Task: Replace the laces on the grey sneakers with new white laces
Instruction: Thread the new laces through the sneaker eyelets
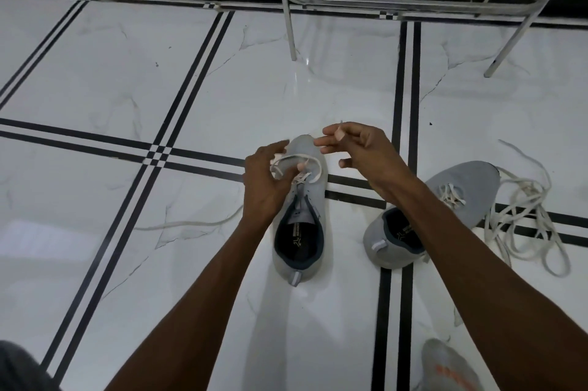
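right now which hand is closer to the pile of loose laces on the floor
Right. The right hand is up past the toe of the middle sneaker, on the side toward the lace pile. The left hand is over that sneaker's laces, farther away.

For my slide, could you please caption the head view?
Both hands thread a white lace through a grey sneaker.

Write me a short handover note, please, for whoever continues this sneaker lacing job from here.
Left hand pinches the white lace at the lower eyelets of the centre sneaker. Right hand pinches the lace tip above the toe.
Right sneaker shows a few crossed lace rows; a pile of loose laces lies beside it, another lace end on the floor at left.
Left: lace the centre sneaker upward, check the other.
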`<state>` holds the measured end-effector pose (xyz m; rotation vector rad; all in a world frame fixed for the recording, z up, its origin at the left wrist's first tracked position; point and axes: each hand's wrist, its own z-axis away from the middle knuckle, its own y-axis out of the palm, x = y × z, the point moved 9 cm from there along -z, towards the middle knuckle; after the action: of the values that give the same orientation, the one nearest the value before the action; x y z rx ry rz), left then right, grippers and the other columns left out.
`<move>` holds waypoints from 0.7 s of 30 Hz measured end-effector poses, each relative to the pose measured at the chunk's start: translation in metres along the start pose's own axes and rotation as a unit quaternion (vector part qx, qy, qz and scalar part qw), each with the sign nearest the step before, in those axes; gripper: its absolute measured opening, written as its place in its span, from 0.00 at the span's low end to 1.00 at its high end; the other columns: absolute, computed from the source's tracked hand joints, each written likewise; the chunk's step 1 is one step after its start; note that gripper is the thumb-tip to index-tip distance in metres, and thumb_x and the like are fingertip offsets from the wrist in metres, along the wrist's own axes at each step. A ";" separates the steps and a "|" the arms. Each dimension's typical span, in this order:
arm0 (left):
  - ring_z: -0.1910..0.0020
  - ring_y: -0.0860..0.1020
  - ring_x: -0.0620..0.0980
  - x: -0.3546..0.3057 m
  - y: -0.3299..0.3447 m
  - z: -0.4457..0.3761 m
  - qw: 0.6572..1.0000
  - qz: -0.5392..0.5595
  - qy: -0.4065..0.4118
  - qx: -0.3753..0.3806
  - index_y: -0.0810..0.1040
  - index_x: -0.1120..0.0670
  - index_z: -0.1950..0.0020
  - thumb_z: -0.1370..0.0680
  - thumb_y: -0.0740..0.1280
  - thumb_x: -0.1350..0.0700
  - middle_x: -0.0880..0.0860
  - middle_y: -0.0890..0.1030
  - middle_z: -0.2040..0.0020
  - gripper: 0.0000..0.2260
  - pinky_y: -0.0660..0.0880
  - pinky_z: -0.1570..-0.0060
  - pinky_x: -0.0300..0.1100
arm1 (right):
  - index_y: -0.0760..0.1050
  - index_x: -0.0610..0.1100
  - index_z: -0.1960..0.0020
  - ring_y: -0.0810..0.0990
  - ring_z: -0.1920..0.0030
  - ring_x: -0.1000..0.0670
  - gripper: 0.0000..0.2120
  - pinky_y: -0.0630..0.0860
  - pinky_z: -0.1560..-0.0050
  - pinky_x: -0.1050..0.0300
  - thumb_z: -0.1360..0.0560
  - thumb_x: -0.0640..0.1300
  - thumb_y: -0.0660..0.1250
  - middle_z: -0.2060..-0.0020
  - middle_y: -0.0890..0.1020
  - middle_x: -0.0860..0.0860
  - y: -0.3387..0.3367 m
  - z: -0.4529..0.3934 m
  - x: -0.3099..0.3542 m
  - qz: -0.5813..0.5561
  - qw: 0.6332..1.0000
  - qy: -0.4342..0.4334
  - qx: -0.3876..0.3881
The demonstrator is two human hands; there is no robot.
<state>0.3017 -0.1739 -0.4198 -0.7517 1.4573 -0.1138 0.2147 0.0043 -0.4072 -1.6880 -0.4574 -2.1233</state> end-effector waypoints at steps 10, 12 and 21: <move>0.52 0.78 0.42 0.030 0.012 0.044 0.996 -0.063 -0.049 0.046 0.80 0.52 0.46 0.26 0.75 0.46 0.46 0.80 0.51 0.14 0.76 0.53 0.35 | 0.86 0.42 0.46 0.81 0.50 0.45 0.10 0.76 0.47 0.54 0.22 0.37 0.67 0.50 0.84 0.44 0.063 -0.011 -0.019 0.375 0.911 -0.162 0.050; 0.56 0.79 0.43 0.028 0.009 0.041 0.993 -0.101 -0.051 0.044 0.82 0.53 0.48 0.27 0.75 0.47 0.46 0.82 0.55 0.13 0.77 0.55 0.37 | 0.85 0.42 0.44 0.83 0.51 0.47 0.11 0.78 0.47 0.54 0.23 0.36 0.68 0.52 0.86 0.46 0.062 -0.010 -0.026 0.377 0.914 -0.143 0.040; 0.67 0.78 0.42 0.066 0.001 0.048 0.977 0.065 -0.201 0.007 0.88 0.52 0.56 0.21 0.72 0.50 0.47 0.83 0.67 0.08 0.76 0.62 0.38 | 0.87 0.45 0.53 0.80 0.60 0.55 0.05 0.77 0.54 0.59 0.27 0.39 0.74 0.59 0.86 0.51 0.069 -0.001 -0.031 0.389 0.908 -0.146 0.057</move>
<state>0.3558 -0.1878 -0.4798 -0.6230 1.1132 0.1232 0.2533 -0.0532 -0.4366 -1.7300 0.0371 -1.2544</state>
